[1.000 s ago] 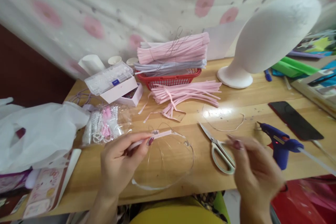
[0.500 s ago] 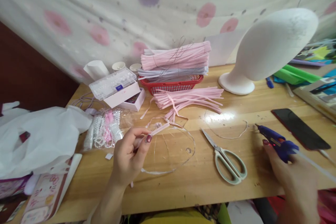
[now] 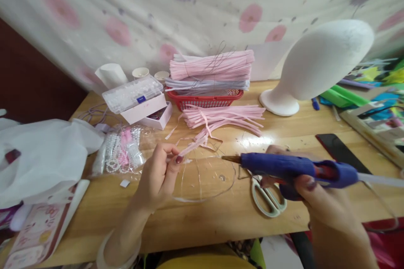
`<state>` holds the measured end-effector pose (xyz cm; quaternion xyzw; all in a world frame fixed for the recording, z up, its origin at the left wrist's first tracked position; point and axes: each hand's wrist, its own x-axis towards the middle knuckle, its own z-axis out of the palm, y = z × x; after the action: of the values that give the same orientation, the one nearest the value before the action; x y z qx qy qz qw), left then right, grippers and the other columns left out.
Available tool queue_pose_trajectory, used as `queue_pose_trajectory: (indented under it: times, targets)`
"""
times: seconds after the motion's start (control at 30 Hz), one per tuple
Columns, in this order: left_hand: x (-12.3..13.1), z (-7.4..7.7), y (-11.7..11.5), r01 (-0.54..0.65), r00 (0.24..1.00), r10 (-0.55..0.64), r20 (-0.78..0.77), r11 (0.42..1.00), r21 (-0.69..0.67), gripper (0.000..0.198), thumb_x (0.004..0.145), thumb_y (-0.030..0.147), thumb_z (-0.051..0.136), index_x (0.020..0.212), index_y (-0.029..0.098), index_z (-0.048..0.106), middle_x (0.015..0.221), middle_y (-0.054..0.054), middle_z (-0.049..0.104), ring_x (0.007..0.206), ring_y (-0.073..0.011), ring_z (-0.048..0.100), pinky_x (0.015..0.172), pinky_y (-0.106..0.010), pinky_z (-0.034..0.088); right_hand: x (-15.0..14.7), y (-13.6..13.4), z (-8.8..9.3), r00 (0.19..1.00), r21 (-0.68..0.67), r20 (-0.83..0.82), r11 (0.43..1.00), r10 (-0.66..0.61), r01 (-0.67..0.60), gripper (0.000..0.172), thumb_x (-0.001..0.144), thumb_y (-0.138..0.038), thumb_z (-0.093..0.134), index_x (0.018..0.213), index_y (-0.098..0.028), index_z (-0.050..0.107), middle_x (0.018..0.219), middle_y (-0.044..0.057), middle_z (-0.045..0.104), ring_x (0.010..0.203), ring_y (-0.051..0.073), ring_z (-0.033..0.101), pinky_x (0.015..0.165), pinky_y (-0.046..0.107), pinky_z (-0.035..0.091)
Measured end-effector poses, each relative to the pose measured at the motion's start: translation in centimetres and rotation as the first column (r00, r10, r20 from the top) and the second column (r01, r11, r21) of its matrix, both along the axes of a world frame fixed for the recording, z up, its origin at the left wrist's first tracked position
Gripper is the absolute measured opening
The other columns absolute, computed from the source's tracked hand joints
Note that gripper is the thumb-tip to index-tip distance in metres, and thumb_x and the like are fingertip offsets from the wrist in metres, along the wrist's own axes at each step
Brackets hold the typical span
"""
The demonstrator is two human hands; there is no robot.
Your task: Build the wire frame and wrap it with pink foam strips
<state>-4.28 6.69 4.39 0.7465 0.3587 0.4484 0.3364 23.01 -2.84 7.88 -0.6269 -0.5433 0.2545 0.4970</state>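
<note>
My left hand [image 3: 160, 176] pinches a thin pale pink strip [image 3: 189, 148] between thumb and fingers, above the table. Its upper end points toward the pink bundle behind. My right hand [image 3: 315, 197] is wrapped round a blue glue gun [image 3: 277, 166], raised off the table, with its nozzle aimed left at the strip but apart from it. A white glue stick [image 3: 378, 179] sticks out of the gun's back. Below and between my hands lies a thin wire hoop [image 3: 205, 199]. Scissors [image 3: 268, 201] with pale green handles rest under the gun, their blades mostly hidden.
A bundle of pink strips [image 3: 227, 115] lies before a red basket [image 3: 205, 101] piled with more strips. Bagged pearl strings [image 3: 123, 147] and a bead box [image 3: 132, 92] are at left. A white foam head [image 3: 322, 63] stands right, with a black phone [image 3: 337, 151] nearer.
My right hand has lifted the glue gun off the table and brought it left, over the scissors. My left hand still pinches the strip, nearly in place.
</note>
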Motion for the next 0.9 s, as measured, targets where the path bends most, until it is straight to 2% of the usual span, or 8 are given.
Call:
queue_pose_trajectory:
  times: [0.03, 0.07, 0.13, 0.37, 0.43, 0.53, 0.63, 0.9]
  targets:
    - [0.0, 0.1, 0.1, -0.001, 1.0, 0.002, -0.017, 1.0, 0.025, 0.005, 0.101, 0.024, 0.048, 0.096, 0.023, 0.048, 0.053, 0.01, 0.044, 0.038, -0.0067, 0.037, 0.038, -0.017, 0.029, -0.2, 0.9, 0.5, 0.992, -0.017, -0.023, 0.992, 0.127, -0.127, 0.051, 0.079, -0.072, 0.063, 0.067, -0.023, 0.072, 0.059, 0.008, 0.068, 0.054, 0.025, 0.068, 0.049, 0.034, 0.054]
    - [0.0, 0.3, 0.1, -0.004, 0.999, 0.006, -0.036, 0.998, 0.055, 0.005, 0.101, 0.022, 0.048, 0.095, 0.023, 0.048, 0.053, 0.01, 0.045, 0.037, -0.0065, 0.039, 0.038, -0.017, 0.029, -0.4, 1.6, 0.9, 0.98, -0.023, -0.037, 0.981, 0.193, -0.194, 0.051, 0.081, -0.072, 0.061, 0.066, -0.024, 0.071, 0.059, 0.006, 0.067, 0.055, 0.024, 0.067, 0.05, 0.033, 0.054]
    - [0.1, 0.6, 0.2, 0.008, 0.998, 0.001, -0.067, 0.992, 0.126, 0.005, 0.099, 0.019, 0.05, 0.095, 0.022, 0.049, 0.052, 0.011, 0.046, 0.036, -0.0061, 0.04, 0.038, -0.016, 0.03, -0.6, 2.5, 1.2, 0.969, -0.031, -0.044, 0.969, 0.242, -0.243, 0.049, 0.082, -0.071, 0.061, 0.066, -0.025, 0.068, 0.058, 0.004, 0.065, 0.055, 0.022, 0.064, 0.05, 0.032, 0.053]
    - [0.7, 2.1, 0.1, 0.039, 0.99, -0.008, -0.139, 0.975, 0.219, 0.011, 0.096, 0.012, 0.049, 0.093, 0.022, 0.046, 0.05, 0.014, 0.037, 0.034, -0.0051, 0.035, 0.035, -0.016, 0.025, -1.4, 2.4, 1.3, 0.975, -0.096, -0.024, 0.97, 0.222, -0.224, 0.045, 0.08, -0.067, 0.067, 0.068, -0.024, 0.063, 0.057, 0.001, 0.061, 0.05, 0.018, 0.058, 0.048, 0.03, 0.048]
    - [0.9, 2.4, 0.1, 0.048, 0.989, -0.014, -0.149, 0.972, 0.23, 0.011, 0.096, 0.012, 0.048, 0.093, 0.022, 0.046, 0.051, 0.013, 0.04, 0.035, -0.0051, 0.037, 0.036, -0.016, 0.027, -1.7, 2.4, 1.6, 0.98, -0.108, -0.037, 0.974, 0.197, -0.2, 0.046, 0.078, -0.069, 0.068, 0.067, -0.025, 0.062, 0.056, 0.001, 0.06, 0.051, 0.018, 0.058, 0.048, 0.03, 0.048]
    - [1.1, 2.4, 0.2, 0.058, 0.989, -0.023, -0.148, 0.969, 0.239, 0.011, 0.096, 0.011, 0.049, 0.094, 0.022, 0.047, 0.054, 0.011, 0.047, 0.038, -0.0053, 0.041, 0.038, -0.016, 0.031, -1.8, 2.4, 1.8, 0.983, -0.125, -0.046, 0.975, 0.18, -0.184, 0.048, 0.076, -0.072, 0.068, 0.067, -0.025, 0.061, 0.055, 0.001, 0.059, 0.051, 0.019, 0.057, 0.048, 0.031, 0.048]
    - [1.1, 2.4, 0.2, 0.058, 0.99, -0.022, -0.141, 0.965, 0.256, 0.011, 0.097, 0.012, 0.049, 0.093, 0.021, 0.047, 0.053, 0.011, 0.045, 0.037, -0.0051, 0.041, 0.038, -0.015, 0.03, -1.5, 2.4, 1.7, 0.977, -0.129, -0.037, 0.968, 0.211, -0.214, 0.048, 0.076, -0.072, 0.067, 0.066, -0.025, 0.06, 0.054, 0.001, 0.057, 0.05, 0.018, 0.056, 0.047, 0.03, 0.046]
    - [1.2, 2.5, 0.1, 0.03, 0.986, 0.012, -0.165, 0.968, 0.25, 0.008, 0.096, 0.014, 0.05, 0.092, 0.021, 0.05, 0.053, 0.01, 0.046, 0.038, -0.0055, 0.043, 0.038, -0.015, 0.031, -0.9, 2.0, 1.3, 0.983, -0.114, -0.013, 0.977, 0.18, -0.181, 0.046, 0.078, -0.068, 0.068, 0.067, -0.024, 0.063, 0.053, 0.0, 0.058, 0.052, 0.018, 0.057, 0.049, 0.029, 0.049]
